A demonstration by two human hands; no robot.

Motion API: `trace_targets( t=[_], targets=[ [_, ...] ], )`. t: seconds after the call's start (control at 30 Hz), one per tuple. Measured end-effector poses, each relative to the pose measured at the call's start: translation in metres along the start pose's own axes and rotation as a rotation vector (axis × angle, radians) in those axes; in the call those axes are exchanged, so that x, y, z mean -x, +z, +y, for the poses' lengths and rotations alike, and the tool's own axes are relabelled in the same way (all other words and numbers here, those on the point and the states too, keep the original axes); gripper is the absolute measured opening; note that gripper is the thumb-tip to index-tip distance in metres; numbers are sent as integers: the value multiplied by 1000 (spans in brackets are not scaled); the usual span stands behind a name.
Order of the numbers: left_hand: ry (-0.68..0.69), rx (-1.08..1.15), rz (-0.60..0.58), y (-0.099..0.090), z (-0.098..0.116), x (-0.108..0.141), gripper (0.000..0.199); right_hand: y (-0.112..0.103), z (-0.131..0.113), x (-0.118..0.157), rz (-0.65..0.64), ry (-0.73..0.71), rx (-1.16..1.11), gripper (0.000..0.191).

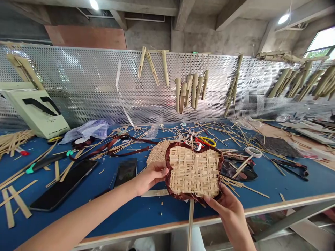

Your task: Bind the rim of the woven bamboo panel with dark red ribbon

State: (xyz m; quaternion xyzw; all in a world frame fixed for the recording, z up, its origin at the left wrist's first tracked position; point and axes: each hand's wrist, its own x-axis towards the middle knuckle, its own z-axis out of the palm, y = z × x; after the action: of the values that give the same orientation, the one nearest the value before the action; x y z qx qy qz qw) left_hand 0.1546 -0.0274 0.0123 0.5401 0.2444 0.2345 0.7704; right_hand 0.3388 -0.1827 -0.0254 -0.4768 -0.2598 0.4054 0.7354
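Bamboo strips [19, 201] are lying scattered across a blue workbench [78, 223] beneath a perforated metal screen [91, 90]. A woven bamboo mat [193, 170] is being held above the bench's front edge [146, 230], the left hand [150, 177] and right hand [225, 212] both partly closed, gripping its dark rim [166, 170] from either side.

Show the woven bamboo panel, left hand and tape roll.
Woven bamboo panel [194, 170], head view, centre of the weave.
Left hand [149, 178], head view, back of the hand.
Tape roll [253, 152], head view, top rim.

Perforated metal screen [78, 87] — concrete ceiling [199, 21] above
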Motion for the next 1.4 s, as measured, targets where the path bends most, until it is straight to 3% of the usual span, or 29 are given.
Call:
trace_targets(
  t=[0.27, 0.67, 0.9, 1.0, 1.13, 1.27, 1.4],
  targets=[
    [17, 13, 20, 1, 0, 1, 20, 5, 3, 0, 69, -37, 17, 63],
    [0, -89, 148, -2, -4, 2, 21, 3, 8, -1, 58, 2, -20, 54],
    [-13, -89, 120, 5, -1, 3, 30, 9, 13, -1, 77, 4, -39, 53],
    [-56, -101, 146, 5, -1, 3, 37, 8, 7, 0, 49, 5, -18, 53],
    [-31, -115, 143, 2, 1, 2, 34, -4, -23, -22, 151, -119, 82, 51],
    [-33, -122, 171, -1, 2, 2, 34, -10, -67, -75, -7, -150, 185, 46],
    [-37, -117, 174, -3, -2, 1, 36, -5, -93, -125, -343, 32, 327, 43]
  ],
)
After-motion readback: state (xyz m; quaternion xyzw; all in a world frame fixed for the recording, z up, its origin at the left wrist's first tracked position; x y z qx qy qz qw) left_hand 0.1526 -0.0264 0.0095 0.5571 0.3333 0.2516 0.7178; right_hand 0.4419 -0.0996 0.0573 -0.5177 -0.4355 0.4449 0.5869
